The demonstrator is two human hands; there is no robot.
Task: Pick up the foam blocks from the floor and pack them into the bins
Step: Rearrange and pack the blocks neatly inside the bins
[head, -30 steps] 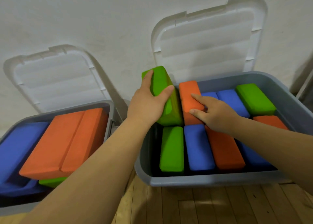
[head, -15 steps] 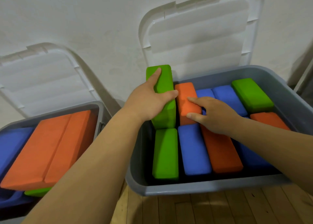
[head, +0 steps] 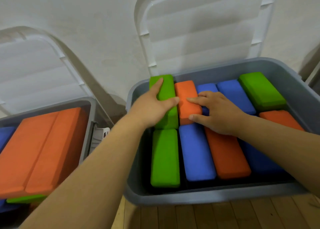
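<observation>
The fingers [head: 158, 86] of the left hand [head: 152, 107] are curled over the top of a green block [head: 168, 88], with the thumb pressed to its right side, so the block is firmly held. The right hand [head: 218, 112] lies spread and fairly flat on the orange block [head: 186, 97] just beside it, thumb at the near end; it looks to be pinning it rather than gripping it. The green block sits in the far left corner of the grey bin [head: 207, 196], touching the orange one and riding a little proud of the row. I take this for the seating step: the block is in its slot but not yet pushed home. The next move probably calls for a steady downward press while the orange neighbour is kept from shifting. The block is matte foam with rounded edges, likely soft enough to squeeze into a tight gap. Another green block [head: 164, 157] lies along the bin's near left corner, and a second bin [head: 87, 107] stands to the left.
</observation>
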